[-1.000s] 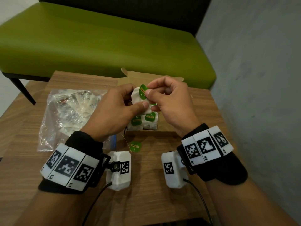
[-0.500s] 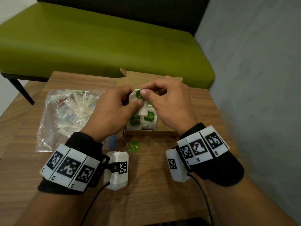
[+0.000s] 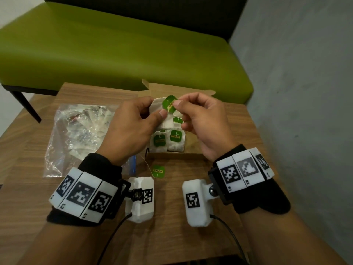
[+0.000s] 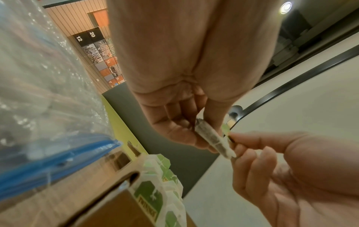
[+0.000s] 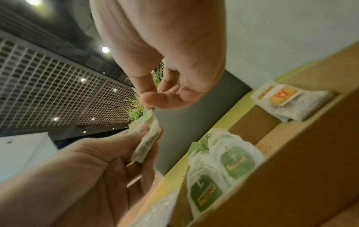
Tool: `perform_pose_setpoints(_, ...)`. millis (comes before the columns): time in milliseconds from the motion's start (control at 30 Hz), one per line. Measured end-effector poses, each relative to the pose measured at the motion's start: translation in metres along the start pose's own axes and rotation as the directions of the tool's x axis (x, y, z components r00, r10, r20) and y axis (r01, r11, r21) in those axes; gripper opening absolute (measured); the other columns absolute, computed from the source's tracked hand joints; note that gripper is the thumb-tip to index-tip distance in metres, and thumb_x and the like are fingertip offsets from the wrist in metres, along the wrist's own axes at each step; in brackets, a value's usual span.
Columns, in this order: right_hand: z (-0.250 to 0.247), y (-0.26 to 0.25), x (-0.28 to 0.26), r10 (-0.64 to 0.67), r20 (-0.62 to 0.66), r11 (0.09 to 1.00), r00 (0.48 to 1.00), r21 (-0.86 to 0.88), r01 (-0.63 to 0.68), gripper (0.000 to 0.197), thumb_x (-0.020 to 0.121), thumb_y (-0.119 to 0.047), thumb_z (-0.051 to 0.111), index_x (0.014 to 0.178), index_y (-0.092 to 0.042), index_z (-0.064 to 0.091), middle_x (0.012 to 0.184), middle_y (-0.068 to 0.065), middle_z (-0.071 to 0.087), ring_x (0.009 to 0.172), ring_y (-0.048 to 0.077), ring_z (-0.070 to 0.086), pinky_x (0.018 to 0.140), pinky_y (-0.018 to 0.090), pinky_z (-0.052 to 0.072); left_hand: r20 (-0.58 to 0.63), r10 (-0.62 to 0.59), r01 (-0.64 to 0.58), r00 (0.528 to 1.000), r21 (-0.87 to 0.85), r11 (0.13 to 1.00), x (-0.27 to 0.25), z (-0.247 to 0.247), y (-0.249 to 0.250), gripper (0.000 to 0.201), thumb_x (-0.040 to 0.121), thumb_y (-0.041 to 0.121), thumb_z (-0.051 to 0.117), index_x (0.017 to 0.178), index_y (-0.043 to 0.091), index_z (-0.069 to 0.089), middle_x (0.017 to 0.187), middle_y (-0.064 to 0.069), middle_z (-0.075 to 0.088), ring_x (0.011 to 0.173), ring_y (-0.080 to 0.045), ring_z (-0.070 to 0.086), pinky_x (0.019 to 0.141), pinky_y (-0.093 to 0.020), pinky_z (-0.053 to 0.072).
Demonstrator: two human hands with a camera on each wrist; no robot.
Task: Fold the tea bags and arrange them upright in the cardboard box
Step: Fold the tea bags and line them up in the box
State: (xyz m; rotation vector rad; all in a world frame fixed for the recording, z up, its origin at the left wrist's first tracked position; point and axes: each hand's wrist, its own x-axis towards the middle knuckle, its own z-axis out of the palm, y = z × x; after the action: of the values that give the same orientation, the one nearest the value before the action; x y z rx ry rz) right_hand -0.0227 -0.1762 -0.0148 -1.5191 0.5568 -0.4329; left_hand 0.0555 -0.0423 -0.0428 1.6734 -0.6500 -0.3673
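Observation:
My left hand (image 3: 155, 109) holds a white tea bag (image 3: 157, 104) above the open cardboard box (image 3: 172, 156), thumb on its front. My right hand (image 3: 179, 102) pinches that bag's green paper tag (image 3: 170, 104) between thumb and forefinger. In the left wrist view the tea bag (image 4: 213, 140) shows edge-on between both hands. The right wrist view shows the tag (image 5: 148, 117) under my right fingertips and the bag (image 5: 145, 147) in the left hand. Several tea bags (image 3: 176, 138) with green tags stand upright at the box's near left corner.
A clear plastic zip bag (image 3: 76, 134) of more tea bags lies left of the box. A loose green tag (image 3: 158, 171) on a string lies on the wooden table (image 3: 172, 236) in front of the box. An orange-tagged tea bag (image 5: 281, 96) lies deeper in the box. A green bench (image 3: 114, 44) stands behind.
Both hands dipped toward the box and have come back up with the tea bag. The right hand has drawn the green tag up and to the right.

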Motion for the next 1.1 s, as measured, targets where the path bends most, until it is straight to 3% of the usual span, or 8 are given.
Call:
perform_pose_setpoints(67, 0.002, 0.001, -0.001, 0.069, 0.024, 0.994, 0.997, 0.085, -0.071, 0.012, 0.092, -0.003, 0.068, 0.083, -0.010, 0.068, 0.070, 0.002, 0.063, 0.056, 0.005, 0.056, 0.048, 0.018, 0.048, -0.007, -0.001, 0.001, 1.000, -0.004, 1.000, -0.001, 0.001, 0.000, 0.013, 0.096, 0.021, 0.062, 0.103, 0.020, 0.073, 0.092, -0.002, 0.076, 0.088, -0.020, 0.073, 0.082, -0.052, 0.058)
perform_pose_setpoints(200, 0.006, 0.003, -0.002, 0.096, 0.026, 0.995, 0.995, 0.013, -0.096, 0.005, 0.093, -0.008, 0.068, 0.089, -0.011, 0.069, 0.070, 0.001, 0.069, 0.057, 0.005, 0.060, 0.046, 0.018, 0.047, -0.003, -0.001, 0.001, 1.000, -0.011, 1.000, -0.002, 0.001, 0.001, 0.013, 0.096, 0.017, 0.061, 0.098, 0.019, 0.074, 0.091, -0.005, 0.076, 0.088, -0.027, 0.072, 0.079, -0.057, 0.058)
perform_pose_setpoints(433, 0.009, 0.012, 0.003, -0.039, -0.064, 0.983, 0.997, -0.180, 0.027, 0.011, 0.087, -0.014, 0.074, 0.079, -0.019, 0.069, 0.080, 0.005, 0.072, 0.071, 0.011, 0.066, 0.053, 0.020, 0.046, 0.089, -0.012, 0.018, 0.996, -0.061, 0.998, -0.003, 0.001, 0.006, 0.015, 0.095, 0.013, 0.062, 0.098, 0.021, 0.074, 0.091, 0.000, 0.077, 0.085, -0.016, 0.073, 0.076, -0.036, 0.061)
perform_pose_setpoints(600, 0.002, 0.013, 0.000, 0.003, 0.012, 0.984, 1.000, -0.177, -0.001, 0.009, 0.090, -0.016, 0.075, 0.094, -0.017, 0.066, 0.082, 0.001, 0.066, 0.065, 0.006, 0.061, 0.048, 0.020, 0.048, 0.005, -0.022, 0.023, 1.000, -0.059, 0.998, 0.000, 0.001, 0.000, 0.015, 0.096, 0.021, 0.061, 0.093, 0.022, 0.076, 0.091, -0.003, 0.075, 0.091, -0.029, 0.072, 0.081, -0.057, 0.058)
perform_pose_setpoints(700, -0.006, 0.018, -0.001, 0.054, 0.082, 0.987, 0.995, -0.158, -0.041, 0.012, 0.093, -0.015, 0.071, 0.105, -0.013, 0.068, 0.086, 0.002, 0.069, 0.065, 0.005, 0.062, 0.049, 0.019, 0.049, -0.023, -0.014, 0.014, 1.000, -0.012, 1.000, 0.001, 0.004, -0.001, 0.013, 0.091, 0.021, 0.069, 0.103, 0.027, 0.072, 0.093, -0.003, 0.074, 0.089, -0.026, 0.072, 0.079, -0.055, 0.059)
perform_pose_setpoints(900, -0.025, 0.028, -0.001, 0.091, 0.152, 0.979, 0.984, -0.192, -0.061, 0.009, 0.097, -0.010, 0.065, 0.091, -0.016, 0.066, 0.075, -0.002, 0.065, 0.062, 0.003, 0.059, 0.049, 0.018, 0.050, -0.080, -0.061, 0.071, 0.995, 0.122, 0.990, 0.002, 0.012, -0.001, 0.029, 0.084, 0.030, 0.076, 0.106, 0.023, 0.059, 0.087, 0.001, 0.069, 0.079, -0.022, 0.069, 0.074, -0.048, 0.059)
perform_pose_setpoints(1000, -0.036, 0.034, 0.005, 0.072, 0.132, 0.921, 0.989, -0.390, -0.015, 0.014, 0.095, -0.013, 0.068, 0.084, -0.021, 0.066, 0.075, -0.002, 0.067, 0.061, 0.003, 0.061, 0.056, 0.021, 0.052, -0.122, -0.063, 0.084, 0.991, 0.170, 0.982, 0.002, 0.008, -0.005, 0.020, 0.088, 0.035, 0.071, 0.102, 0.022, 0.062, 0.087, 0.002, 0.069, 0.082, -0.020, 0.070, 0.076, -0.047, 0.059)
perform_pose_setpoints(1100, -0.039, 0.046, 0.011, 0.132, 0.134, 0.829, 0.982, -0.559, -0.035, 0.014, 0.091, -0.016, 0.074, 0.081, -0.024, 0.068, 0.081, 0.004, 0.075, 0.076, 0.020, 0.071, 0.077, 0.039, 0.060, -0.158, -0.078, 0.118, 0.984, 0.263, 0.957, 0.003, 0.002, -0.011, 0.016, 0.090, 0.034, 0.068, 0.098, 0.020, 0.064, 0.087, 0.000, 0.069, 0.079, -0.018, 0.068, 0.074, -0.041, 0.059)
